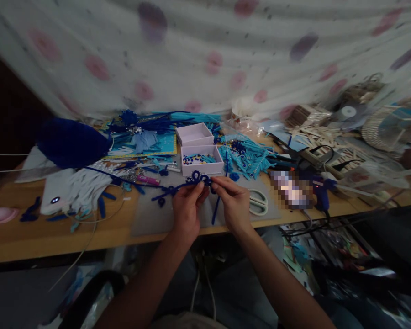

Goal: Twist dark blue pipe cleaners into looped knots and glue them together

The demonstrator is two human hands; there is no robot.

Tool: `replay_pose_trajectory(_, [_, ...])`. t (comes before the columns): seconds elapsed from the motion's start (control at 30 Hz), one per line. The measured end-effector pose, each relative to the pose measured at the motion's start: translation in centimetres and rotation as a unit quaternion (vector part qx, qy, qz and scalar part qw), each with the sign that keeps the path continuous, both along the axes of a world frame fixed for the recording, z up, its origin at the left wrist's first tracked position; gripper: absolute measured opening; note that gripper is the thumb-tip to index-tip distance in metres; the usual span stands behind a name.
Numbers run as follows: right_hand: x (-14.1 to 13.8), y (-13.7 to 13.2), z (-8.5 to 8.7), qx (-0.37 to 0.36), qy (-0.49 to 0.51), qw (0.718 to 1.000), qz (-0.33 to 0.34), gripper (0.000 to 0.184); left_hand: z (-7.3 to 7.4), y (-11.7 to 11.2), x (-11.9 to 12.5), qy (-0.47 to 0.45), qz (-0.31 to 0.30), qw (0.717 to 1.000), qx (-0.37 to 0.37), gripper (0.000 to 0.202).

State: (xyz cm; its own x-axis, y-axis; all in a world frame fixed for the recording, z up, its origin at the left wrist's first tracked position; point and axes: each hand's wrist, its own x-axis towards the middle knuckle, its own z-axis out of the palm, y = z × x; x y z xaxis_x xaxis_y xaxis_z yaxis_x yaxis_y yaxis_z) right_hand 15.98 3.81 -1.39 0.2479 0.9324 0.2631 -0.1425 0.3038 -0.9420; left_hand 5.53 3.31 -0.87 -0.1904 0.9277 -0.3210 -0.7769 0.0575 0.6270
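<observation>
My left hand (187,208) and my right hand (233,203) are raised together over a grey mat (147,214) at the table's front edge. Both pinch a dark blue pipe-cleaner piece (197,178) bent into small loops. One blue strand trails left from the loops toward a small curl, and another hangs down between my hands. Just behind the loops stands a pale pink box (202,160) with blue beads inside.
A second, empty pink box (195,134) sits further back. White-handled scissors (258,201) lie right of my right hand. A blue glue gun (322,194) lies at the right. A dark blue fluffy bundle (71,141), white fabric and blue scraps crowd the left.
</observation>
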Motion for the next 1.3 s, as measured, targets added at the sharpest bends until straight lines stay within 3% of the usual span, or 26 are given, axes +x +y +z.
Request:
replay_pose_trajectory(0.17, [0.8,0.3,-0.4,-0.066,0.063,0.996,-0.014,0.025,-0.1,-0.1,-0.3,-0.015,-0.013,1.0,-0.02,0.014])
replay_pose_trajectory(0.33, [1.3,-0.2,-0.2,-0.105,0.001,0.994,0.019,0.021,-0.2,0.0,-0.7,-0.008,-0.013,1.0,-0.004,0.015])
replay_pose_trajectory(0.53, [1.5,-0.1,-0.1,-0.134,0.005,0.991,0.03,0.022,-0.4,-0.2,-0.7,0.022,-0.017,1.0,0.004,0.02])
replay_pose_trajectory(0.77, [1.7,-0.2,0.0,-0.011,-0.109,0.994,0.011,0.008,-0.7,-0.3,-0.4,0.063,-0.008,0.998,0.011,0.025])
replay_pose_trajectory(0.97, [0.5,-1.0,0.1,0.024,-0.206,0.975,-0.083,0.012,-1.3,-0.6,0.3,0.071,-0.001,0.997,0.026,0.027])
replay_pose_trajectory(1.03, [0.3,-0.8,-0.3,0.016,-0.184,0.979,-0.085,0.012,-1.7,-0.9,0.3,0.076,-0.005,0.997,0.029,0.028])
replay_pose_trajectory(1.13, [0.4,-0.2,-0.9,-0.035,-0.098,0.994,-0.034,0.014,-1.8,-1.8,-0.3,0.096,-0.023,0.995,0.028,0.028])
replay_pose_trajectory(1.3, [1.0,0.5,-0.6,-0.091,-0.028,0.995,0.019,0.024,-0.5,-3.9,-2.5,0.103,-0.102,0.989,0.007,0.029])
